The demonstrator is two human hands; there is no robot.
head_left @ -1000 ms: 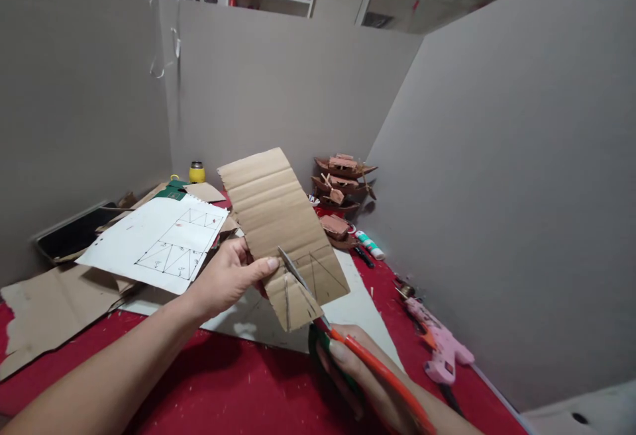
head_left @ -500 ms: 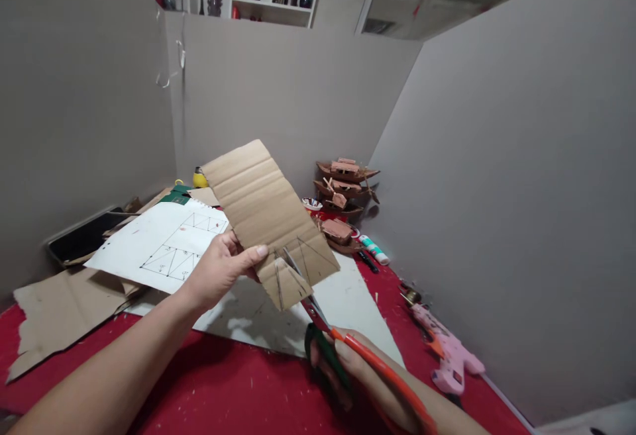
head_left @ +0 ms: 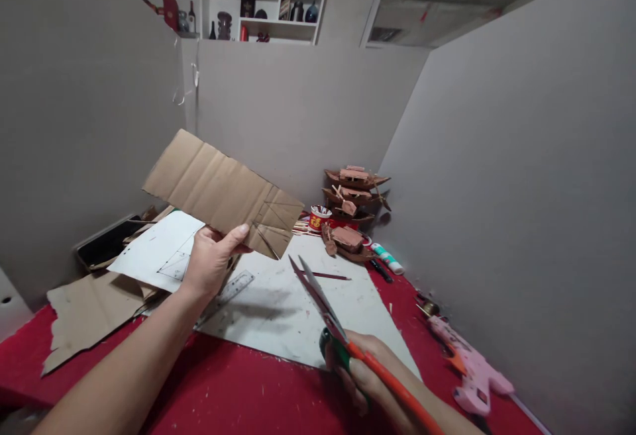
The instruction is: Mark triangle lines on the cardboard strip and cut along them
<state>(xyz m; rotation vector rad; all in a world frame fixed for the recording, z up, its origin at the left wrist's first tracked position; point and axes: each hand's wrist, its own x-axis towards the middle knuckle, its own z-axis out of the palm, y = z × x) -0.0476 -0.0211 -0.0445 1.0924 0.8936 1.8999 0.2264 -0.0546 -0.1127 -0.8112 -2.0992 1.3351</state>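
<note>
My left hand point(head_left: 214, 256) pinches the lower edge of a piece of corrugated cardboard point(head_left: 213, 187), thumb on its face. Dark pencil lines form triangles near the cardboard's right end, and a cut runs in from its edge there. In my right hand point(head_left: 370, 369) are scissors point(head_left: 322, 306) with orange and green handles. Their blades are slightly parted and point up left, apart from the cardboard. Under both hands lies a white board point(head_left: 298, 316), with a pencil point(head_left: 325, 275) and a clear ruler point(head_left: 233, 289) on it.
At left, a sheet with a truss drawing point(head_left: 149, 249) overlaps torn cardboard point(head_left: 94, 309) and a black tray point(head_left: 106, 243). Model boats point(head_left: 348, 240) stand at the back beside a red cup point(head_left: 319, 218). A pink glue gun point(head_left: 479, 372) lies right, along the grey partition point(head_left: 521, 190).
The scissors have come out of the cardboard. My left hand has turned the cardboard counterclockwise and moved it left, uncovering the pencil and ruler. The whole view has shifted slightly.
</note>
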